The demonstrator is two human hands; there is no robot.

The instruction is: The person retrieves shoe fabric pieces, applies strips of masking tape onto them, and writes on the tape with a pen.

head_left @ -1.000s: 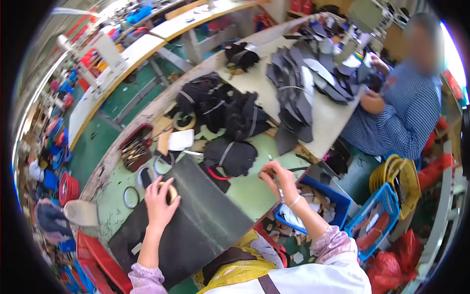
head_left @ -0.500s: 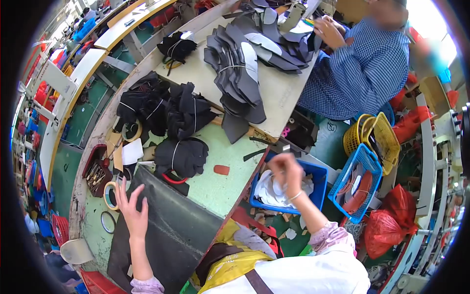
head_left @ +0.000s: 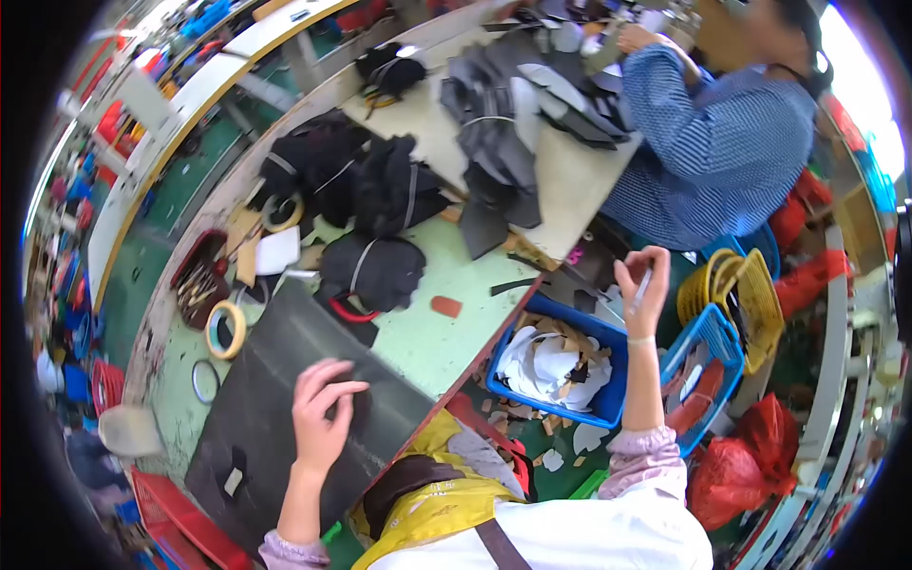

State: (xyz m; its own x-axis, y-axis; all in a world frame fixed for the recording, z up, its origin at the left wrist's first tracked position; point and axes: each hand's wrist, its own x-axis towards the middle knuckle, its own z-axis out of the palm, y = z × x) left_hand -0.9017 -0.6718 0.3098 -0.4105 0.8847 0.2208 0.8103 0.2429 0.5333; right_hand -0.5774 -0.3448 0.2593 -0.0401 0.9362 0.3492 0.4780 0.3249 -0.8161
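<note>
My left hand (head_left: pixel 325 408) is over the dark sheet (head_left: pixel 285 380), fingers apart and holding nothing. A roll of tape (head_left: pixel 225 330) lies beyond the sheet's left part, away from my fingers. My right hand (head_left: pixel 646 285) is raised to the right of the blue bin (head_left: pixel 616 334), its fingers closed round a small pale, slender tool (head_left: pixel 641 288). White and brown scraps (head_left: pixel 554 366) fill the bin. On the green tabletop (head_left: pixel 427 347) lies a small reddish-brown piece (head_left: pixel 446 306), near a tied black bundle (head_left: pixel 372 271).
More tied black bundles (head_left: pixel 318 166) and grey pieces (head_left: pixel 489 123) lie farther back. A person in a checked top (head_left: pixel 717 142) sits at the right back. Blue (head_left: pixel 708 380) and yellow baskets (head_left: pixel 760 313) stand at right; a red tool box (head_left: pixel 199 280) is at left.
My left hand has moved off the tape roll and back over the sheet. My right hand has moved right, past the bin. The reddish-brown piece, not visible at first, lies on the tabletop.
</note>
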